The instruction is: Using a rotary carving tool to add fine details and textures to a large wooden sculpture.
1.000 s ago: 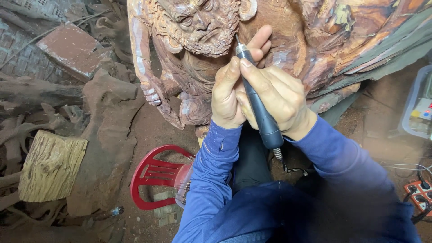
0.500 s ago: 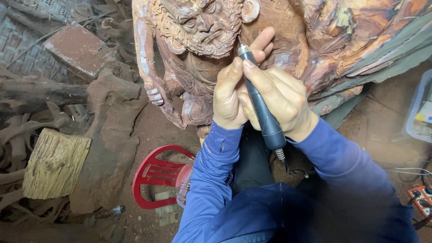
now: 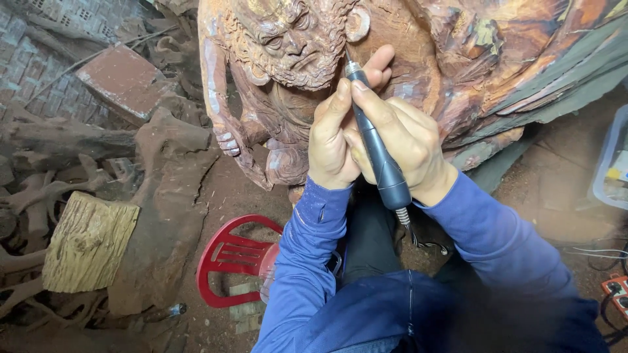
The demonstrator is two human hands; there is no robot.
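A large reddish-brown wooden carving (image 3: 458, 59) of a bearded figure fills the top of the view. Its carved face (image 3: 288, 39) is at top centre. A dark grey pen-shaped rotary tool (image 3: 379, 150) is held by my right hand (image 3: 402, 134), with the bit pressed against the wood beside the beard. My left hand (image 3: 330, 137) wraps beside the tool's front and steadies it against the carving. A cable leaves the tool's rear end near my blue sleeves.
A red plastic stool (image 3: 229, 261) stands below the carving. Left of it lie a pale cut log (image 3: 88, 242), rough root pieces (image 3: 167, 209) and a brick-coloured slab (image 3: 121, 82). A clear plastic box (image 3: 611, 163) and an orange power strip (image 3: 618, 287) sit at the right.
The view has shifted slightly, so the carving and hands sit a little further right. Both hands keep the same grip on the tool at the beard.
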